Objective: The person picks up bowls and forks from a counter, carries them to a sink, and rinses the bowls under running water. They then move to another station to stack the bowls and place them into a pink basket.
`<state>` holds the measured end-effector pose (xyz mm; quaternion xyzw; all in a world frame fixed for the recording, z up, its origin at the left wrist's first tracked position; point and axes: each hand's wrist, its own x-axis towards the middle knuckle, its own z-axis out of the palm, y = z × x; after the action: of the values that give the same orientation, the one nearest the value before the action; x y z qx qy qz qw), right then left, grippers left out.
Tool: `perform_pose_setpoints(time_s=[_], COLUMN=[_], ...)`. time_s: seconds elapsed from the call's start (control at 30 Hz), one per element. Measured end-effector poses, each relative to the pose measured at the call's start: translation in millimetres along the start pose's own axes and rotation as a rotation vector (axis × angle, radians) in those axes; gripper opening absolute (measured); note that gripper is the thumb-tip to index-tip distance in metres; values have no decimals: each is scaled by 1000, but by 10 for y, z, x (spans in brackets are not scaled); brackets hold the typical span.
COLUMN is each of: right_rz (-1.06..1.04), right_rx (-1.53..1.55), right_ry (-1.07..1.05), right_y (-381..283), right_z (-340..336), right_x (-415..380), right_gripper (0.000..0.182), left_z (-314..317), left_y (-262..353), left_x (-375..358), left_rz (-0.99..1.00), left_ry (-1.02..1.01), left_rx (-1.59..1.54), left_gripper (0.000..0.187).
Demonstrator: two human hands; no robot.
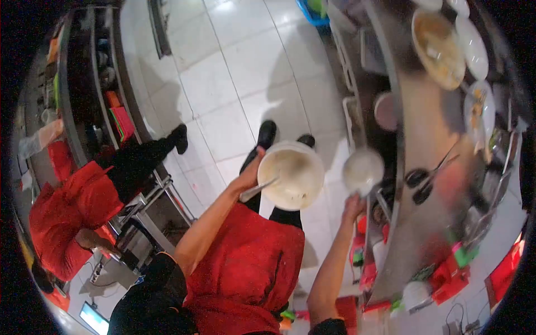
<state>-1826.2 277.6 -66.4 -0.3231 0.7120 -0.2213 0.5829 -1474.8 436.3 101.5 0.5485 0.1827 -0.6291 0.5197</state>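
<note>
My left hand (251, 172) is closed on the rim of a big white bowl (291, 190), held in front of my body above the floor. The bowl's inside has brownish smears and a few dark bits. A spoon (260, 188) leans over its near left rim, handle outward. Off to the right, my right hand (353, 205) grips a smaller white bowl (363, 170), blurred and held beside the counter edge. What the smaller bowl contains is too smeared to tell.
On the right counter (416, 111) lie black-handled scissors (425, 180), a used oval plate (438, 49) and a plate with food scraps (480, 114). At left, a co-worker in red (75, 215) stands by metal shelving (86, 72). A blue basket (314, 14) is far ahead.
</note>
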Motion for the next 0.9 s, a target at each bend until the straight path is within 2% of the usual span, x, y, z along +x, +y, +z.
perform_pose_setpoints(time_s=[0.03,0.07,0.1,0.13,0.2,0.27,0.3,0.37,0.47,0.53,0.57,0.6,0.67,0.73,0.77,0.8,0.9], right_rz=[-126,-56,92,-78,145,148,130,-344,-491,-345,-204,-368,-413,-359,-275,-288,-431], right_rx=[-64,-203,-504,-390,-324,-311,-318,-640,-488,-645,-579,-670,-667,-709,-687,-680,-670], right_ry=[105,66,-30,-61,-154,-274,-302,-530,-659,-723,-732,-706,-755,-584,-587,-591,-492], right_y=[524,291,209,274,-63,-520,-526,-609,-1459,-1883,-2264,-2252,-2836,-3031,-3048,-3025,-2569], right_z=[-238,-186,-276,-271,-110,173,250,432,1119,1486,1831,2058,2744,3046,3199,3336,3440], right_x=[164,-201,-293,-420,-748,-1026,-991,-817,-934,-854,-971,-768,-1053,-980,-876,-745,125], right_gripper=[19,18,14,13,18,28,28,28,26,23,24,27,30,33,32,32,28], left_z=[-39,-77,-102,-90,-72,-41,-32,-8,-18,-106,-201,-297,-566,-774,-895,-1004,-1471], left_y=[-8,-14,-1,68,174,310,374,516,965,1360,1592,1786,2250,2748,3029,3300,4182], left_x=[-43,-87,-164,-219,-334,-469,-515,-608,-829,-960,-982,-995,-1124,-1119,-1126,-1142,-1247], left_rz=[12,25,40,65,86,108,127,170,242,300,328,354,407,462,483,505,553], left_ry=[-29,-58,-73,-80,-75,-61,-51,-43,-41,-39,-41,-40,-42,-35,-36,-38,-59], left_rx=[16,31,10,-9,-67,-131,-152,-193,-276,-321,-342,-358,-395,-420,-432,-441,-451], left_gripper=[92,94,94,93,93,93,93,93,93,93,93,93,93,93,93,93,92])
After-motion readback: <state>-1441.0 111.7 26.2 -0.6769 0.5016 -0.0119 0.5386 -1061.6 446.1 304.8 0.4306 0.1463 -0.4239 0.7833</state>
